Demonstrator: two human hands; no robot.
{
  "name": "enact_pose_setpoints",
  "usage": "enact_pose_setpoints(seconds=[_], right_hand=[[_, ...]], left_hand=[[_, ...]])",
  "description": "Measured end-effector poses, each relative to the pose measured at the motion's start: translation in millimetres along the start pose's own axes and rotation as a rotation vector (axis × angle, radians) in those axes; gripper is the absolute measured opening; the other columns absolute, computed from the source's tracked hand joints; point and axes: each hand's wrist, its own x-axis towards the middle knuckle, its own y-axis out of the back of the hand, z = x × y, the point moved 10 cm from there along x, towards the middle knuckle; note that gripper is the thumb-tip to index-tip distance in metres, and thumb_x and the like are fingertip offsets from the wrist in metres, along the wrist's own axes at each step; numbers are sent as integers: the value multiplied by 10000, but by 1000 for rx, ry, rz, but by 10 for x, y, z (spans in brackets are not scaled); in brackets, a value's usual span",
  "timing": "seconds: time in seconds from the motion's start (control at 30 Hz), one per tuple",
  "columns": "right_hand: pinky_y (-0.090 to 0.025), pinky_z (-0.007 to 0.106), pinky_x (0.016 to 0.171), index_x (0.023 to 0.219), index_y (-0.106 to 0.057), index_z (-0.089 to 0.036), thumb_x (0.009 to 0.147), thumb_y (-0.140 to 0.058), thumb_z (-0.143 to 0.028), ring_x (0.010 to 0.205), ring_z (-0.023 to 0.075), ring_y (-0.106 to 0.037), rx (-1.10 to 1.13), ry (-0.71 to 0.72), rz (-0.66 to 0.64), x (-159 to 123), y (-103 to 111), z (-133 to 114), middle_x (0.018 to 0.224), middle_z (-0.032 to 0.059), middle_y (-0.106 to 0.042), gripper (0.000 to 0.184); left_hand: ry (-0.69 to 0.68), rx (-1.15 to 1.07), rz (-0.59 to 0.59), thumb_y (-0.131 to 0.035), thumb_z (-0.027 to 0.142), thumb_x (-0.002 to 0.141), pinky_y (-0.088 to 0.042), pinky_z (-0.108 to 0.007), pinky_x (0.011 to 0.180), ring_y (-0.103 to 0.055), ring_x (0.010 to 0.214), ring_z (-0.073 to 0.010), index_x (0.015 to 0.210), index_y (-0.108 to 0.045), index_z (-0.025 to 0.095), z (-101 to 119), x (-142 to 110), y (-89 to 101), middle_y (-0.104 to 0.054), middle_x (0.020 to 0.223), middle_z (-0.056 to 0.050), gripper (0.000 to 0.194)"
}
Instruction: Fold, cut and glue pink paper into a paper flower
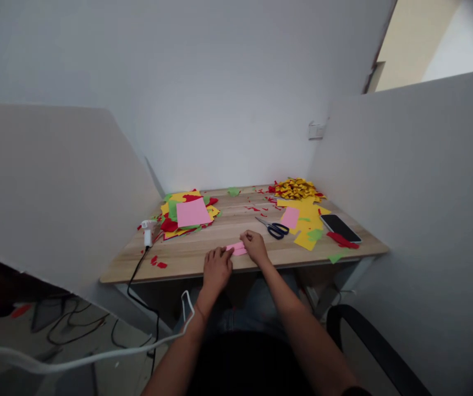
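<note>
A small folded piece of pink paper (240, 250) lies near the table's front edge between my two hands. My left hand (217, 269) rests at its left end, fingers bent, thumb and fingertips holding the paper against the wood. At the upper right part of the paper, my right hand (255, 247) is closed in a pinch, its fingers curled at the paper's edge. Just beyond my right hand lie scissors (276, 231) with dark blue handles, blades pointing to the far left.
Pink sheet (193, 213) tops a coloured paper pile at left. Yellow sheets (311, 213), a smaller pink piece (290, 218) and a phone (340, 228) lie right. Behind is a yellow folded-paper heap (296, 188). A white plug (148, 236) with black cable sits at left; partitions flank the table.
</note>
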Motion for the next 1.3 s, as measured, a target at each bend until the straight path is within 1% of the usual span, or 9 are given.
enact_pose_setpoints(seconds=[0.23, 0.43, 0.6, 0.7, 0.8, 0.9, 1.0, 1.17, 1.3], right_hand=[[-584, 385, 814, 1194, -621, -159, 964, -615, -382, 954, 192, -666, 78, -23, 33, 47, -5, 89, 1154, 73, -659, 321], [-585, 357, 772, 1142, -636, -150, 967, -612, -383, 885, 170, -670, 64, -6, 65, 17, 57, 47, 1077, 58, -675, 292], [-581, 329, 727, 1104, -638, -145, 976, -594, -402, 817, 151, -665, 6, -3, 129, -20, 174, 88, 1005, 42, -678, 291], [-575, 344, 753, 1086, -642, -145, 977, -590, -411, 830, 155, -665, -62, 43, 103, -39, 164, 21, 1000, 42, -680, 292], [-548, 400, 862, 1040, -661, -151, 979, -586, -396, 924, 179, -663, -156, 127, 36, -79, 94, -142, 1023, 47, -689, 264], [-478, 405, 966, 1013, -709, -185, 959, -592, -285, 1029, 196, -627, -273, 212, -49, -190, -16, -316, 1047, 49, -712, 163], [-414, 376, 1002, 1062, -755, -257, 915, -570, -186, 1077, 215, -581, -402, 260, -115, -369, -126, -413, 1119, 49, -726, 247], [-376, 435, 1012, 1275, -685, -264, 956, -490, -246, 1153, 286, -518, -578, 218, -83, -598, -126, -395, 1307, 76, -660, 374], [-401, 419, 980, 1289, -678, -264, 966, -486, -285, 1127, 287, -539, -672, 184, -58, -640, -87, -379, 1247, 100, -672, 376]], left_hand=[[-9, -6, -1, -507, 167, 923, -403, -422, 1045, -555, 1136, -265, 1304, -655, 297, 6, -4, -8, -649, 1249, -72, 429], [-16, -29, 13, -506, 174, 926, -398, -437, 1046, -557, 1137, -268, 1304, -653, 296, -20, 5, -33, -645, 1263, -79, 423], [-23, -51, 3, -520, 187, 926, -419, -408, 1025, -570, 1109, -253, 1281, -668, 297, -17, -2, -28, -674, 1223, -60, 400], [-21, -61, 7, -497, 196, 946, -407, -400, 1052, -562, 1150, -246, 1294, -650, 256, -14, -24, -24, -679, 1247, -59, 385], [-16, -68, 14, -485, 205, 960, -395, -413, 1077, -556, 1191, -249, 1256, -667, 243, -13, -47, -19, -675, 1292, -54, 350], [-20, -71, 26, -483, 209, 963, -388, -429, 1094, -551, 1227, -259, 1260, -665, 246, -11, -72, -6, -664, 1334, -46, 351], [-14, -68, 34, -475, 199, 963, -385, -444, 1108, -549, 1251, -269, 1291, -647, 224, -29, -101, 1, -661, 1347, -52, 372], [-2, -61, 23, -449, 206, 971, -383, -462, 1118, -542, 1273, -280, 1308, -641, 208, -46, -128, -9, -654, 1362, -58, 387], [-6, -68, 17, -469, 187, 953, -386, -476, 1104, -542, 1263, -287, 1347, -622, 248, -19, -111, 2, -649, 1370, -45, 428]])
